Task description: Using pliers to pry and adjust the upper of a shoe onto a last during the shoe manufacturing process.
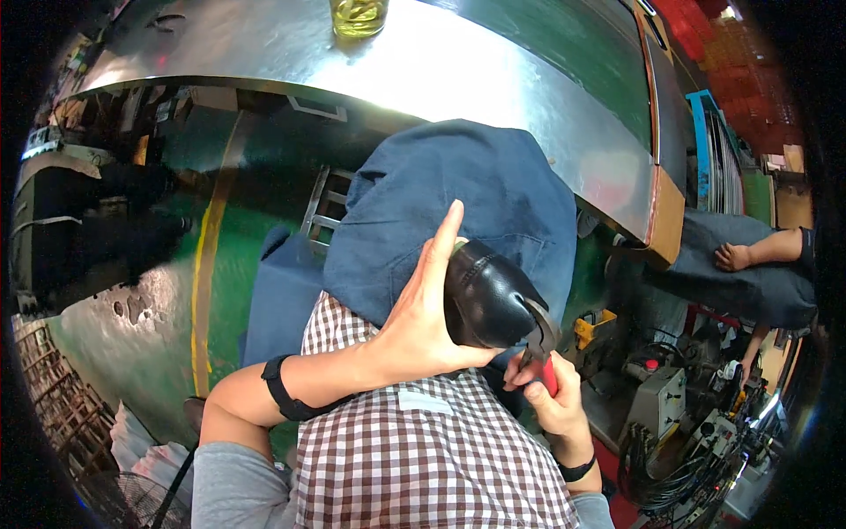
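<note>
Over my lap, my left hand [423, 309] is wrapped round a glossy black leather shoe [493, 295], with its rounded end facing right. The index finger stretches up along its side, and the thumb lies under the lower edge. A bit of green shows at the shoe's top end. Closed round the red handle of metal pincers [542, 339] is my right hand [557, 401]. The pincers' curved jaw touches the shoe's right edge; whether it bites the leather I cannot tell.
A shiny metal-topped table [441, 62] crosses in front of my knees, with a jar of yellow liquid [359, 18] on it. At right, another person's hand [733, 257] rests on dark trousers. Machinery with cables [656, 410] stands below. A metal rack [53, 388] is at lower left.
</note>
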A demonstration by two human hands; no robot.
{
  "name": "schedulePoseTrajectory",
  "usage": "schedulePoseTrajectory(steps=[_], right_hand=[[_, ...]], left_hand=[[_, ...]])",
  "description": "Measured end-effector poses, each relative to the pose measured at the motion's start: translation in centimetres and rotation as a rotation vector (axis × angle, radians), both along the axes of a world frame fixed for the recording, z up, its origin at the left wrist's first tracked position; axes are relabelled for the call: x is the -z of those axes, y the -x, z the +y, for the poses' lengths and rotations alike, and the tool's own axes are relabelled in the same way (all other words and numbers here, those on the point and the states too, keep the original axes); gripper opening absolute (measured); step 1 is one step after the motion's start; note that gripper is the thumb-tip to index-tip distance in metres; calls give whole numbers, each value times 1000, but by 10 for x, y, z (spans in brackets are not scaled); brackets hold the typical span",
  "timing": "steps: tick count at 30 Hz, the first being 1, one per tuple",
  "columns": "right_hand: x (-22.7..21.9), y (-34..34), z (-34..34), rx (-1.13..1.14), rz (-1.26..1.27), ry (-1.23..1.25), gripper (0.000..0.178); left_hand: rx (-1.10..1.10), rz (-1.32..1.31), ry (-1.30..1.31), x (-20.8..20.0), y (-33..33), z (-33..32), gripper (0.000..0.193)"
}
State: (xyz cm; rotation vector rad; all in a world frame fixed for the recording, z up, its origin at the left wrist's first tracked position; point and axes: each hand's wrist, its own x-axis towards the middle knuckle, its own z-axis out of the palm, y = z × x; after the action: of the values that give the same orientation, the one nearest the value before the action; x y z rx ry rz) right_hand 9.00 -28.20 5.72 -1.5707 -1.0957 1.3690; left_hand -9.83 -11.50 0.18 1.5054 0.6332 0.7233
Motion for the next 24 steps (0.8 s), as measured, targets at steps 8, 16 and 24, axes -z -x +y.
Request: schedulePoseTrajectory(steps=[8,16,24], right_hand=[[46,-3,-13,34,-207,-334,46],[67,-6,-28,67,-424,-487,48],[87,-11,-44,-18,-209,-287,45]], left_hand=[[-22,-147,-2,7,1,-10,147],[-17,-196,-44,6,0,-16,145],[-4,-210,-95,4,-2,-15,142]])
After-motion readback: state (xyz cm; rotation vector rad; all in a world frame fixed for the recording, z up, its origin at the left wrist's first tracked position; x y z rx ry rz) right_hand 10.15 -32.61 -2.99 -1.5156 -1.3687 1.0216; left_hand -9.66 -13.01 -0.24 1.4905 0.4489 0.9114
